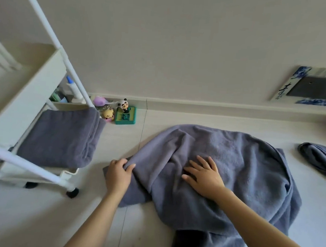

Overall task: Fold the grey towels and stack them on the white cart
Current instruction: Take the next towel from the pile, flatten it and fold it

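A rumpled grey towel [232, 167] lies spread on the tiled floor [33, 220]. The left hand [118, 173] pinches its left edge, grip closed on a fold. The right hand [205, 174] rests flat on the towel, fingers spread. A folded towel [59, 136] lies on the white cart [23, 96]. Another towel [323, 159] lies at far right.

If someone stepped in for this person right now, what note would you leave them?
Left hand pinches the near-left edge of the rumpled grey towel on the floor; right hand presses flat on its middle.
Done: one folded towel lies on the white cart.
Left: fold this towel, stack it, then the other grey towel at the right edge.
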Demonstrator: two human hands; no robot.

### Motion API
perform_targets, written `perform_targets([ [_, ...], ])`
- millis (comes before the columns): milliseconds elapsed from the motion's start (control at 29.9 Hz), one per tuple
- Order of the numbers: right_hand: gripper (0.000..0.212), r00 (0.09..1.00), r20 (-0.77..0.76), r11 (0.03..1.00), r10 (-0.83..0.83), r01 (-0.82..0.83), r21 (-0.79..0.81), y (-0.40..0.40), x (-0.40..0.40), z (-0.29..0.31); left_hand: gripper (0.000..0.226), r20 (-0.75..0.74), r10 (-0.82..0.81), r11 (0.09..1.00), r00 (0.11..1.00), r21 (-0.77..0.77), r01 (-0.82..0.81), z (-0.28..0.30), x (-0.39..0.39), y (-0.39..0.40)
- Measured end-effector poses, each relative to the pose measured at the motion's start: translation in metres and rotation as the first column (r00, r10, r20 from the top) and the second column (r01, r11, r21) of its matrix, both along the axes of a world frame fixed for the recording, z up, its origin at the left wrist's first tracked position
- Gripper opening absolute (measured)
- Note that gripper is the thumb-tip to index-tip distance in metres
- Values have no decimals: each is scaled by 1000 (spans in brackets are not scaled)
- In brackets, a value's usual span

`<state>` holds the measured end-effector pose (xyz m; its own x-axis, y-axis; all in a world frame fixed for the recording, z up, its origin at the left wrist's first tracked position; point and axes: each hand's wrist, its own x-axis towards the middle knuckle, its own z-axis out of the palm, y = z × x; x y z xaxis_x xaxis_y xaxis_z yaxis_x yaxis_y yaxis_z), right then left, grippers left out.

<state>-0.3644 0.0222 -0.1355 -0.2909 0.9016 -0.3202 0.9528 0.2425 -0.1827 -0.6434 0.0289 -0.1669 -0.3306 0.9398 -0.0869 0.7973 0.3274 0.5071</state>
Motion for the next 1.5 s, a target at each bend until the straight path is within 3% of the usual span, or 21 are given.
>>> perform_targets([
  [67,85,999,40,1000,5,-5,-2,-3,5,0,25,127,96,991,987,76,-106,18,-2,16],
  [134,61,998,57,1000,-26,27,-8,-5,3,2,26,151,137,974,979,157,-161,43,-9,27],
  [334,48,995,65,997,-76,78,-21,-9,11,7,25,135,200,905,971,354,-236,105,-18,66],
  [367,56,995,52,996,-84,86,-28,-10,13,9,24,122,201,890,972,392,-234,115,-16,72],
  [468,117,996,-32,996,-84,83,-35,-8,19,8,21,89,181,854,979,479,-201,137,-9,84],
  [501,129,994,-49,994,-101,99,-44,-6,23,8,20,76,149,860,986,482,-167,136,-7,89],
  [568,132,995,-45,995,-93,91,-44,-9,27,8,22,-9,62,909,998,413,-53,127,1,97],
  [601,122,995,-47,996,-85,83,-44,-11,26,8,26,-57,17,936,998,353,4,119,6,98],
  [701,60,992,-34,992,-121,120,-32,-18,23,11,36,-12,-66,980,998,185,68,94,24,85],
  [735,56,990,-37,990,-139,138,-27,-21,24,10,39,4,-92,986,996,141,90,87,31,76],
  [835,86,977,-123,980,-175,184,70,-34,29,9,37,85,-193,981,977,23,192,65,48,48],
  [902,78,929,-255,931,-268,317,178,-46,32,12,31,190,-264,959,946,-54,278,54,61,28],
  [1035,53,795,-482,743,-368,563,361,-83,40,17,14,399,-384,883,833,-105,457,43,89,-12],
  [1135,47,747,-498,679,-441,640,359,-117,51,13,7,525,-415,839,743,-95,536,43,103,-32],
  [1269,50,694,-487,638,-530,705,310,-159,58,4,33,545,-599,674,587,-54,737,45,118,-52],
  [1336,61,574,-508,560,-643,804,200,-175,60,-2,38,520,-655,620,549,-47,783,44,130,-61],
  [1369,68,459,-536,500,-709,862,77,-182,60,-4,36,490,-678,613,548,-36,790,43,138,-65],
  [1436,77,104,-624,335,-774,904,-265,-187,61,-5,23,428,-707,616,564,-20,787,45,150,-68],
  [1503,62,-241,-660,227,-712,810,-541,-183,65,1,17,427,-700,617,572,-41,786,52,160,-63],
])
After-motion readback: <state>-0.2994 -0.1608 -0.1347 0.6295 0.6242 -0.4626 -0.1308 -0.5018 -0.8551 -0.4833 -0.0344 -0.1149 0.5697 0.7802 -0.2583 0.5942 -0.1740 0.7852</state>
